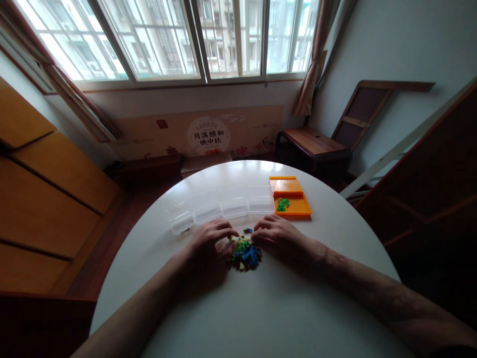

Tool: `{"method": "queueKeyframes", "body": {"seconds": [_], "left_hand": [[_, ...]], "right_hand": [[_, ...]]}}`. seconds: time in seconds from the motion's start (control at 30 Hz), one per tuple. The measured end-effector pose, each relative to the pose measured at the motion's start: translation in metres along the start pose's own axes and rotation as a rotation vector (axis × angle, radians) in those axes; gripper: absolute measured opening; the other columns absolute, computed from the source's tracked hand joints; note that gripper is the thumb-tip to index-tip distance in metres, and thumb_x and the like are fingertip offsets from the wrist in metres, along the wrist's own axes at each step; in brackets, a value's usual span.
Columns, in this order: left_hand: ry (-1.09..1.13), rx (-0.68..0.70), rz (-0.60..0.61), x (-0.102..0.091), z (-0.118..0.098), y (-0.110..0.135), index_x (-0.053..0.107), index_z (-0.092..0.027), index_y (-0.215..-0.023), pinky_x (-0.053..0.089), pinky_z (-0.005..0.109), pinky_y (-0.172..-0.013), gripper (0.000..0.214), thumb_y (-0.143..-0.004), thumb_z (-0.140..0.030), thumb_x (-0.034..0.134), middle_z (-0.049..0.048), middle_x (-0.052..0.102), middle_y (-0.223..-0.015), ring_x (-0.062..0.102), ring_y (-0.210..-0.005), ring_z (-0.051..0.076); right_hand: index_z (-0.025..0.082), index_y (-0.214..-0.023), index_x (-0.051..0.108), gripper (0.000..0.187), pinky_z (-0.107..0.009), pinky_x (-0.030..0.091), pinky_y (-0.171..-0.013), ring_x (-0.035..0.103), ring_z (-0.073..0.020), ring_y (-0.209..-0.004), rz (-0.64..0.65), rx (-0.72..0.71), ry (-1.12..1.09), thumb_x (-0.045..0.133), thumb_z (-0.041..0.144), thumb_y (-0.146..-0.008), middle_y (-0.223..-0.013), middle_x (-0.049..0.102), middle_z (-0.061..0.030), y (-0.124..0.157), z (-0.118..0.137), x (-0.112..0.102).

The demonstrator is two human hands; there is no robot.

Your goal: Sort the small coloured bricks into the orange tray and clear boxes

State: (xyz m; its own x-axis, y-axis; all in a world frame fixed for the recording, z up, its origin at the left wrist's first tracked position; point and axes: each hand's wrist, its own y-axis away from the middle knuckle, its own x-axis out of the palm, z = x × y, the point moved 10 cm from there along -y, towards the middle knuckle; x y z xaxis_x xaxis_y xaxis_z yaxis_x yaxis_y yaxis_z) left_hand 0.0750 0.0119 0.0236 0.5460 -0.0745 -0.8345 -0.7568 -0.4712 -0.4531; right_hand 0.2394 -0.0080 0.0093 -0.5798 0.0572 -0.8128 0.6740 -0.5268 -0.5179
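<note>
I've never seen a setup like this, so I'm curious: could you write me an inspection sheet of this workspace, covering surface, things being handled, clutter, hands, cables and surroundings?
Surface: white table with a curved far edge.
Things handled: mixed pile of small pieces, blue and green among them; clear boxes in a row; open orange box holding green pieces.
Clutter: a small blue piece beyond the pile.
Hands: left hand and right hand on either side of the pile; whether the fingers grip anything is unclear.
Cables: nothing seen.
Surroundings: window ahead, printed banner below it, wooden furniture right, yellowish cabinet left.
</note>
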Motion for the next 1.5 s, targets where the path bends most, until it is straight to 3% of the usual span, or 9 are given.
{"method": "queueKeyframes", "body": {"seconds": [0.27, 0.97, 1.5], "left_hand": [[0.006, 0.023, -0.038, -0.003, -0.004, -0.001, 0.078, -0.025, -0.108, 0.055, 0.030, -0.074, 0.015, -0.097, -0.021, 0.069, 0.0044, 0.076, -0.094, 0.068, -0.080, 0.018], [-0.009, 0.014, -0.031, 0.000, 0.000, 0.002, 0.079, -0.025, -0.107, 0.057, 0.031, -0.076, 0.015, -0.096, -0.022, 0.070, 0.0053, 0.076, -0.096, 0.069, -0.082, 0.018], [-0.009, 0.024, -0.032, -0.002, -0.003, 0.000, 0.078, -0.026, -0.109, 0.059, 0.032, -0.074, 0.016, -0.096, -0.024, 0.069, 0.0046, 0.077, -0.096, 0.069, -0.081, 0.018]], "right_hand": [[0.023, -0.106, 0.075, 0.014, -0.035, 0.052, -0.091, 0.067, -0.0209, -0.096, 0.001, -0.046, 0.052, 0.062, 0.024, -0.111, -0.108, 0.080, -0.0056, -0.004, 0.008, -0.004], [0.022, -0.104, 0.071, 0.014, -0.035, 0.051, -0.090, 0.064, -0.0225, -0.097, 0.008, -0.079, 0.042, 0.059, 0.021, -0.111, -0.104, 0.078, -0.0068, -0.003, 0.010, 0.000], [0.023, -0.101, 0.072, 0.008, -0.035, 0.059, -0.090, 0.070, -0.0194, -0.093, -0.129, 0.217, -0.331, 0.067, 0.021, -0.107, -0.102, 0.076, -0.0047, 0.004, -0.019, -0.014]]}}
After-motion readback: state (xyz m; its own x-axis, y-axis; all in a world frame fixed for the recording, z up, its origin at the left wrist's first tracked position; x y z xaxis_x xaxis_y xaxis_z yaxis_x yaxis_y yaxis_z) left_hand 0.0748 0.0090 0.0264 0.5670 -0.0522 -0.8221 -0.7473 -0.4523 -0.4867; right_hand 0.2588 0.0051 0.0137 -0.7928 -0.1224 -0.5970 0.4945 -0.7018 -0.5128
